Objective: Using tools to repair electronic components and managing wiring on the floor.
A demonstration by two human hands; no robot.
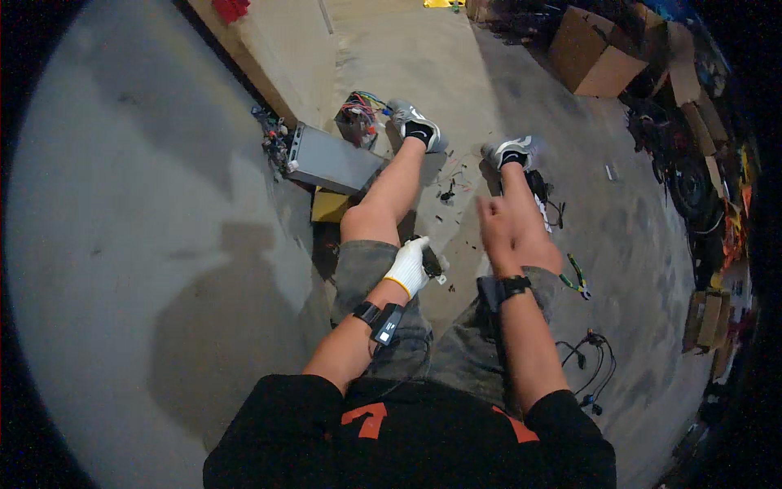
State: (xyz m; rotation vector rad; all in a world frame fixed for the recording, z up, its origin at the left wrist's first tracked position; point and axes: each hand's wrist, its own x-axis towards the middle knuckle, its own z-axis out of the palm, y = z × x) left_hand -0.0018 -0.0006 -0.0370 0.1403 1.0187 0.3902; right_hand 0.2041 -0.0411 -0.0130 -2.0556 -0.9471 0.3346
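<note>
Between the thighs (363, 265), the gloved left hand (408, 264) gripped a dark part (432, 262), seemingly mid-handling, while the bare right hand (498, 232) stood apart, too blurred to tell its grip; two-handed work would call for bringing it closer.

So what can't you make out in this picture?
All in the head view:
Dark part: partly covered by the gloved left hand, full shape hidden.
Right hand: looks motion-blurred, grip unclear.
Small scattered scraps: too tiny to identify.
Yellow box: partly hidden by the grey metal case.
Yellow item: cut off by the top edge.
</note>
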